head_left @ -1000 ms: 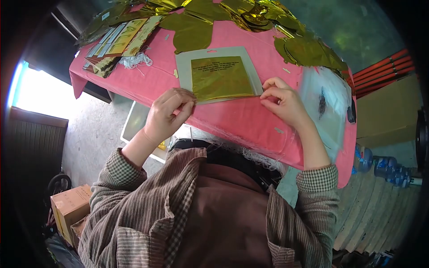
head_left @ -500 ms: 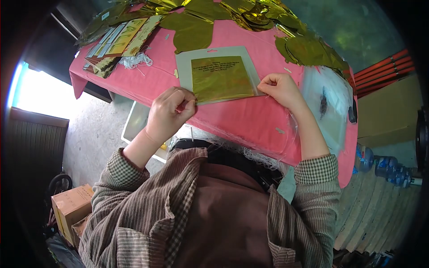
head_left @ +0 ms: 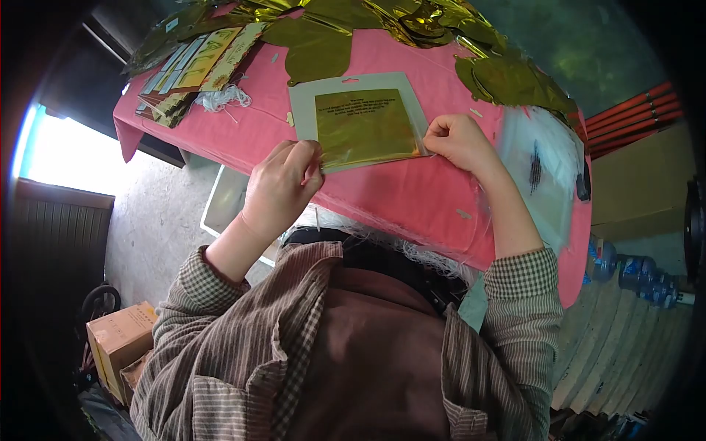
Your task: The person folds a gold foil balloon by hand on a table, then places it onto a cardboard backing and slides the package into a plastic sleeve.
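Observation:
A flat clear bag with a gold foil sheet inside, printed text near its top and a hang hole in its pale header lies on the pink tablecloth. My left hand has its fingers closed at the bag's lower left corner. At the lower right corner, my right hand pinches the edge between thumb and finger. Gold foil pieces lie just beyond the bag.
Printed cards and white string are at the table's left. Clear plastic bags lie on the right, near a black object. Cardboard box at lower left; water bottles at right.
The bag's lower edge and my right hand have shifted very slightly away from me. My left hand's fingers have turned a little at the corner. Both hands keep their grip.

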{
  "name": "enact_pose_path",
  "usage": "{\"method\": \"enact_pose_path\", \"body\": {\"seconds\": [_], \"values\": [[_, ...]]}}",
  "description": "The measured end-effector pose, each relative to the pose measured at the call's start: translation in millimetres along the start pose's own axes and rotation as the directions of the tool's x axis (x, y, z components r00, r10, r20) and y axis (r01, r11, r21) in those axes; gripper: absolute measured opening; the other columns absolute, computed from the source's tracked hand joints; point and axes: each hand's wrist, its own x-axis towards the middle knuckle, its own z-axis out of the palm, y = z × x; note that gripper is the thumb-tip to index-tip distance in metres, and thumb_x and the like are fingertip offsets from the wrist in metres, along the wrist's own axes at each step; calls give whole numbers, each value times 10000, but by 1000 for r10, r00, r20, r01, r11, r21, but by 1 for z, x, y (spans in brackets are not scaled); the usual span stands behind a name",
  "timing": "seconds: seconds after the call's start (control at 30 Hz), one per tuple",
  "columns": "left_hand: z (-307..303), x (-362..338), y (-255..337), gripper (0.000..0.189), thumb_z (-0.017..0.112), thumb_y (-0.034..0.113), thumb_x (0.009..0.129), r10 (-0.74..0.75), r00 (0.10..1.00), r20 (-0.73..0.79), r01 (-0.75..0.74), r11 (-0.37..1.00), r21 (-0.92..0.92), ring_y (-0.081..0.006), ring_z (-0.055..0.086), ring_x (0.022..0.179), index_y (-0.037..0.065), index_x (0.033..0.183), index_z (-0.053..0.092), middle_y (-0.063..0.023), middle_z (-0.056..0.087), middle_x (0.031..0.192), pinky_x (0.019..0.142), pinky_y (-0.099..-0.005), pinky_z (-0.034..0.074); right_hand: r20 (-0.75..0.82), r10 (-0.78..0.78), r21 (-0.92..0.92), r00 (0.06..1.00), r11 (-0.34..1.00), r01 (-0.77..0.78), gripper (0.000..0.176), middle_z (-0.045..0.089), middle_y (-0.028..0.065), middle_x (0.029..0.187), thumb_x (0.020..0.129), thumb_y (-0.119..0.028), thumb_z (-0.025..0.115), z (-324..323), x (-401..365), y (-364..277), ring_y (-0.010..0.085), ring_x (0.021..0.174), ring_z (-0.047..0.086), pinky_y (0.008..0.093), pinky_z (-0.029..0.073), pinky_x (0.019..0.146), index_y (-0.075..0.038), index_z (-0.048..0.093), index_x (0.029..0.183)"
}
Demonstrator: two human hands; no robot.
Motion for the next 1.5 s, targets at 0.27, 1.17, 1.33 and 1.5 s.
{"method": "enact_pose_path", "body": {"seconds": [0.27, 1.17, 1.33, 1.5], "values": [[-7, 4, 7, 208, 609, 67, 710, -46, 998, 44, 39, 987, 153, -257, 566, 714, 52, 902, 529, -70, 553, 701, 637, -385, 465, 10, -1, 58, 1000, 998, 0, 85, 562, -4, 621, 715, -87, 625, 1, -2, -2, 52, 540, 488, 215, 387, 478, -11, 593, 694], [2, -1, 10, 606, 548, 398, 854, 205, 885, 418, -332, 907, 258, -263, 305, 1335, 60, 1337, 409, -113, 396, 1393, 1095, -469, 195, 40, -525, -580, 850, 680, 448, 496, 334, 155, 1422, 900, -303, 527, 46, -59, -13, 294, 1342, 276, 434, 176, 1107, -11, 439, 1291], [2, -1, 8, 645, 542, 423, 854, 195, 880, 434, -331, 906, 262, -270, 296, 1337, 51, 1356, 380, -111, 386, 1401, 1098, -471, 188, 60, -492, -512, 868, 732, 450, 536, 305, 162, 1448, 912, -365, 511, 43, -57, -10, 290, 1361, 254, 431, 129, 1130, -26, 432, 1320], [2, -1, 9, 644, 534, 432, 857, 200, 881, 429, -333, 906, 262, -277, 295, 1336, 53, 1356, 382, -111, 390, 1397, 1099, -473, 181, -297, -359, -385, 885, 893, 233, 367, 569, 181, 1125, 858, -273, 586, 17, -27, -11, 315, 1091, 526, 391, 411, 935, -21, 567, 1124]]}}
